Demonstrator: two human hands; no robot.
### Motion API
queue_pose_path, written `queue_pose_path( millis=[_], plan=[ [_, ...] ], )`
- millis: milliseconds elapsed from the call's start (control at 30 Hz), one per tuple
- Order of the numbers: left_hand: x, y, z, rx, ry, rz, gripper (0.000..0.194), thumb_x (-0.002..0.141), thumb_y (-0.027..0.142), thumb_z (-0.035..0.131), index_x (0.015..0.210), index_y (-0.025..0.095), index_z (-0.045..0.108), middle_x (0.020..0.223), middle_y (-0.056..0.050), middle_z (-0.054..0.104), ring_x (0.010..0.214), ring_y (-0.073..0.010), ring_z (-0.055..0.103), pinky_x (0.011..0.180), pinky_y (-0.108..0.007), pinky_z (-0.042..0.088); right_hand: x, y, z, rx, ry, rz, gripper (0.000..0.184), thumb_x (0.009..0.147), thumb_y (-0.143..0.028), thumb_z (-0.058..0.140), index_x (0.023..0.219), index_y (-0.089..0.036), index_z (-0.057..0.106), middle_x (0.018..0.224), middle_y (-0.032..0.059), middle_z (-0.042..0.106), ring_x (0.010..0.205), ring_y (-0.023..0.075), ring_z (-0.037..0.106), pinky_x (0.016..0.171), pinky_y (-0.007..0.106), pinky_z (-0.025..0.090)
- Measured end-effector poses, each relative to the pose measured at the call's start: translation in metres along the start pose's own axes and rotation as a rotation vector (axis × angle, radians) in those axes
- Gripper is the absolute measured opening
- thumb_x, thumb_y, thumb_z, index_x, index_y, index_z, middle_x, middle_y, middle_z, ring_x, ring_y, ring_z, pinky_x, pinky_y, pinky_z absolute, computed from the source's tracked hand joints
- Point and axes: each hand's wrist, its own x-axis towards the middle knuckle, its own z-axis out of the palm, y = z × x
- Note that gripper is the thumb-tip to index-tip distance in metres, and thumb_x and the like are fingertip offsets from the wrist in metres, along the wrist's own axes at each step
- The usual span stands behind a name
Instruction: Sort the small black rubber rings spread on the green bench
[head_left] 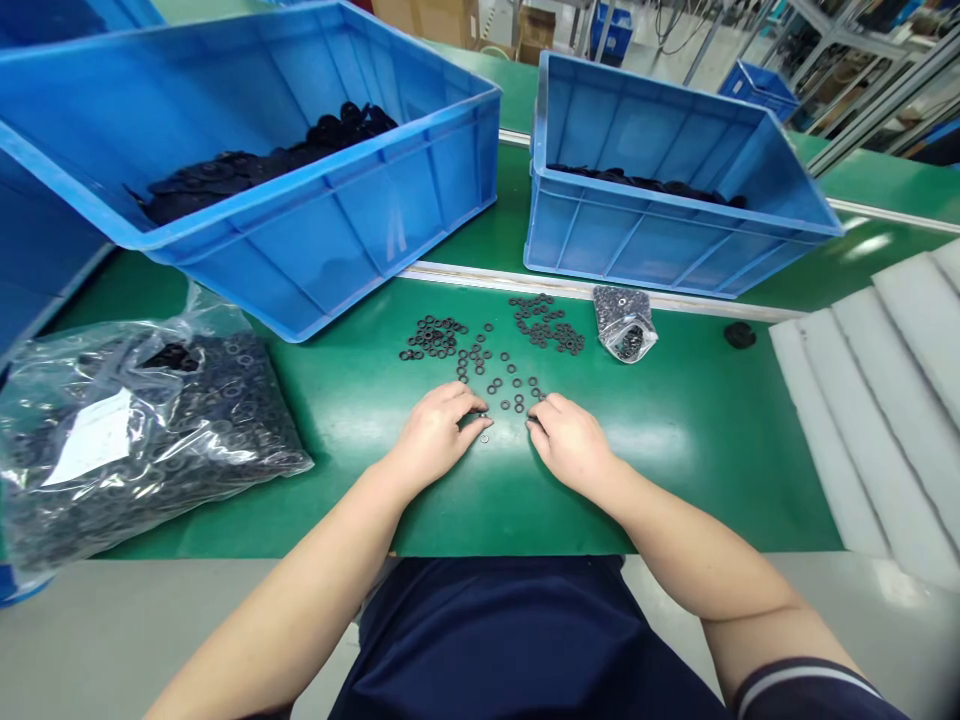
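Observation:
My left hand (441, 430) rests on the green table with thumb and index finger curled together around a tiny piece, too small to make out. Just below those fingertips lies a small silver ring (485, 438). Opposite it, my right hand (571, 440) has its thumb and fingers pinched at a small black ring (531, 416). Between and beyond the hands, several loose black rings (505, 405) are scattered. Farther back are two clusters of them, a left cluster (439, 337) and a right cluster (551, 328).
A large blue bin (330, 230) and another blue bin (660, 235) hold black parts at the back. A big plastic bag (225, 430) of rings lies left. An open small bag (619, 310), a black part (739, 335) and white foam sheets (847, 430) are right.

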Motion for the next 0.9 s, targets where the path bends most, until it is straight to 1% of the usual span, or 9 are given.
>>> queue_pose_path(
  millis=[133,333,467,633,733,833,900],
  plan=[
    [0.001,-0.001,0.001,-0.002,0.016,0.005,0.014,0.096,0.03,0.062,0.092,0.018,0.069,0.087,-0.005,0.066,0.085,-0.0197,0.063,0.079,-0.034,0.052,0.003,0.002,0.004,0.028,0.028,-0.022,0.019,0.1,-0.021,0.052,0.105,-0.014,0.069,0.102,0.0119,0.067,0.094,0.0243,0.064,0.084,0.034,0.05],
    [0.002,-0.004,0.005,0.06,0.085,0.003,0.02,0.098,0.032,0.058,0.095,0.019,0.072,0.087,-0.006,0.066,0.085,-0.0194,0.063,0.078,-0.033,0.053,0.015,0.003,0.012,0.091,0.138,-0.082,0.022,0.102,-0.023,0.05,0.111,-0.014,0.068,0.104,0.0119,0.067,0.096,0.0232,0.063,0.087,0.033,0.05],
    [0.003,-0.003,0.005,0.094,0.095,-0.022,0.019,0.098,0.033,0.058,0.096,0.018,0.07,0.087,-0.006,0.066,0.085,-0.0203,0.063,0.079,-0.034,0.054,0.017,0.003,0.014,0.071,0.128,-0.096,0.023,0.102,-0.023,0.05,0.11,-0.015,0.07,0.103,0.0117,0.067,0.095,0.0233,0.062,0.087,0.034,0.05],
    [0.003,-0.001,0.004,0.09,0.074,-0.044,0.02,0.098,0.033,0.057,0.094,0.018,0.071,0.088,-0.007,0.066,0.086,-0.0205,0.063,0.079,-0.035,0.054,0.012,0.003,0.012,0.047,0.111,-0.11,0.029,0.105,-0.023,0.044,0.112,-0.018,0.072,0.108,0.0111,0.067,0.099,0.0226,0.06,0.089,0.034,0.05],
    [0.002,-0.002,0.005,0.092,0.08,-0.044,0.019,0.097,0.032,0.058,0.094,0.018,0.071,0.088,-0.006,0.065,0.086,-0.0205,0.063,0.079,-0.035,0.054,0.005,-0.001,0.01,-0.023,0.07,-0.123,0.031,0.104,-0.022,0.044,0.122,-0.018,0.069,0.114,0.0128,0.066,0.103,0.025,0.058,0.088,0.036,0.051],
    [0.002,-0.003,0.007,0.118,0.122,-0.074,0.017,0.096,0.031,0.06,0.094,0.017,0.07,0.087,-0.006,0.064,0.085,-0.0206,0.063,0.078,-0.034,0.054,-0.003,-0.01,0.01,-0.124,0.038,-0.129,0.04,0.101,-0.019,0.045,0.138,-0.015,0.059,0.126,0.017,0.062,0.106,0.0293,0.054,0.084,0.041,0.052],
    [0.001,-0.003,0.007,0.132,0.151,-0.09,0.017,0.096,0.031,0.06,0.094,0.017,0.07,0.088,-0.006,0.064,0.083,-0.0204,0.063,0.077,-0.034,0.053,-0.007,-0.017,0.011,-0.177,0.016,-0.115,0.045,0.101,-0.019,0.045,0.145,-0.012,0.053,0.132,0.0203,0.058,0.107,0.0318,0.053,0.082,0.045,0.051]
  ],
)
